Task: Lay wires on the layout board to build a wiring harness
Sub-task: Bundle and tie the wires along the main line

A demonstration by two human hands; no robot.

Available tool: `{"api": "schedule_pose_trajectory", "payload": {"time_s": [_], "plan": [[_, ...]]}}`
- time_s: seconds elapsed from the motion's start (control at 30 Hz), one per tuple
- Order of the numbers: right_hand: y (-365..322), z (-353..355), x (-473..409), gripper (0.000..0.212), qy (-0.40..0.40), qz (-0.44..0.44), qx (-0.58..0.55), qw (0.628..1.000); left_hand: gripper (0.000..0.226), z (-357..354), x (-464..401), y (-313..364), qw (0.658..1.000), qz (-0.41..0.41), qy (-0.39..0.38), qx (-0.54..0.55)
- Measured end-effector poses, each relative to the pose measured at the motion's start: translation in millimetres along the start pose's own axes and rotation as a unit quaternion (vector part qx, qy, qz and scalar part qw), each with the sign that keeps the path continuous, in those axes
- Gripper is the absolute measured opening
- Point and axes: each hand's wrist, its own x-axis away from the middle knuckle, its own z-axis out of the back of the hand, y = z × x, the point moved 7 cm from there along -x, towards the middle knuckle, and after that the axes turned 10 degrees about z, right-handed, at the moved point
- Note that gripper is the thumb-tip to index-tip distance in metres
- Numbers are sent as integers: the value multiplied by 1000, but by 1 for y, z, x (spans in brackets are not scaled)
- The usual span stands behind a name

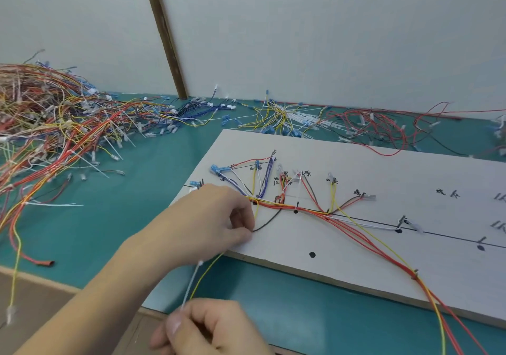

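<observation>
A white layout board (356, 245) with drawn lines, black dots and handwritten labels lies on the green table. A bundle of red, yellow, white and black wires (315, 212) runs along its line and fans out to small connectors. My left hand (216, 218) rests on the board's left end and pinches a black wire (267, 222) near the bundle. My right hand (208, 327), at the bottom edge, grips a white cable tie (191, 283) that rises toward the left hand. A yellow wire (208, 270) hangs beside it.
A big tangled heap of finished harnesses (54, 130) fills the table's left side. Loose yellow, white, blue and red wires (287, 116) lie along the back wall. A red wire end (45, 263) lies near the table's front edge.
</observation>
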Motion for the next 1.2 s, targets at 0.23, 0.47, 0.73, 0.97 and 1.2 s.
{"api": "schedule_pose_trajectory", "payload": {"time_s": [0.23, 0.47, 0.73, 0.97, 1.2], "plan": [[-1, -2, 0, 33, 45, 98, 38, 993, 10, -6, -6, 9, 994, -21, -85, 72], [-24, 32, 2, 38, 71, 153, 51, 984, 30, 30, 5, -21, 967, -45, 26, 251], [-53, 104, 19, 27, 86, 127, -126, 980, 42, 4, 24, 12, 978, -182, -16, 101], [-30, 156, 39, 67, 110, 90, -66, 988, 27, -17, 2, 49, 969, -206, -110, 86], [-20, 193, 57, 35, 208, 107, 13, 972, 26, -23, -19, 68, 963, -204, -146, 95]]}}
